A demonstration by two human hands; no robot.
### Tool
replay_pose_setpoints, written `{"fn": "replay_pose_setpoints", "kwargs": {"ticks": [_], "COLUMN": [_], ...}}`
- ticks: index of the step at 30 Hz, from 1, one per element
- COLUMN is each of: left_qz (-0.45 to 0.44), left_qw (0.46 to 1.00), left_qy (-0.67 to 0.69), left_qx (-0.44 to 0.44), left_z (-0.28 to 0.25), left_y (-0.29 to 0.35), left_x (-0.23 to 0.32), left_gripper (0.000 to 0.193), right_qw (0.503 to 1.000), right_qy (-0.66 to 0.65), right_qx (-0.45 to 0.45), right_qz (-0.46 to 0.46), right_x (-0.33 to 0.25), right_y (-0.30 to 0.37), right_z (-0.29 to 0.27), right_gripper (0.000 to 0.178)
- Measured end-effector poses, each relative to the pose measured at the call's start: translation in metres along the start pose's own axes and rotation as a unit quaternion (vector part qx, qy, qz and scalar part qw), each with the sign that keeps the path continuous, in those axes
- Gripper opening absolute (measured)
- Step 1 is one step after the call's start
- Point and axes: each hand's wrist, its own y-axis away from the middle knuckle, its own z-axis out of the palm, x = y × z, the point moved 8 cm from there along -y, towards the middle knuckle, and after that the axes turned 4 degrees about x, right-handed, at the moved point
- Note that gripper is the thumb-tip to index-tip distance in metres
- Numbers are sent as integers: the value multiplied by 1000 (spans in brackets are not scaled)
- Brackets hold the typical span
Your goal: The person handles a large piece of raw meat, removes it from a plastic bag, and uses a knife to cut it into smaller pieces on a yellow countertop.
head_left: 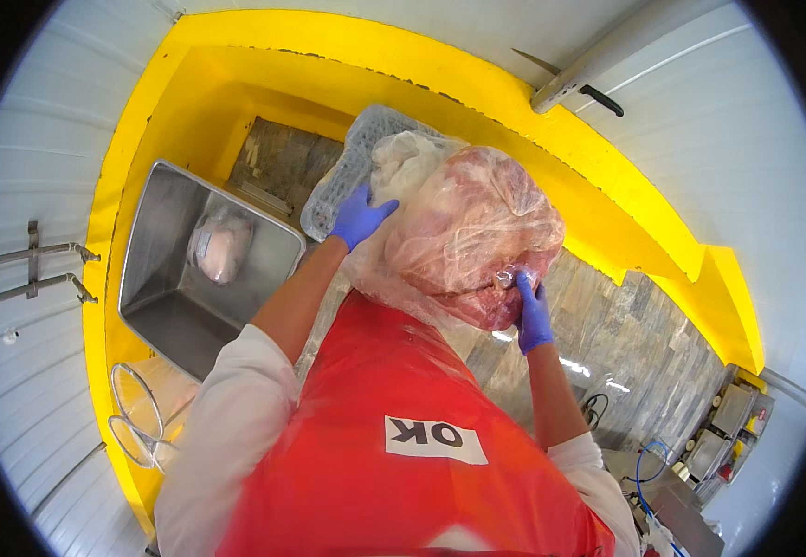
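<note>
A large piece of raw meat [477, 223] in a clear plastic bag is held up in front of my red apron. My left hand [358, 219], in a blue glove, grips the bag's left side where the plastic [405, 167] is bunched and loose. My right hand [535, 320], gloved the same way, supports the lower right of the meat, thumb on top and fingers partly hidden beneath it. Just behind my left hand is a grey plastic crate [327, 190], partly covered by the bag.
At left stands a deep stainless steel tub [166, 255] with a smaller wrapped piece of meat [220, 249] inside. A yellow curb [347, 42] runs around the wall. A knife [602, 100] is at a pipe, top right. Metal equipment [663, 501] with a blue hose is at lower right.
</note>
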Motion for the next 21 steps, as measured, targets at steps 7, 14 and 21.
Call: {"fn": "replay_pose_setpoints", "kwargs": {"ticks": [7, 14, 21], "left_qz": [-28, -49, -142], "left_qw": [995, 975, 963], "left_qy": [-65, -125, 148], "left_qx": [-75, -176, -172], "left_z": [18, 43, 67], "left_y": [-17, -46, -30], "left_x": [44, 16, -10], "left_gripper": [95, 83, 67], "right_qw": [1000, 999, 995], "right_qy": [-24, -27, -74], "right_qx": [-2, -36, -59], "right_qz": [16, -8, 26], "right_x": [5, 9, 13], "right_y": [-6, -15, -30], "right_z": [-6, -7, -10], "right_gripper": [78, 68, 80]}}
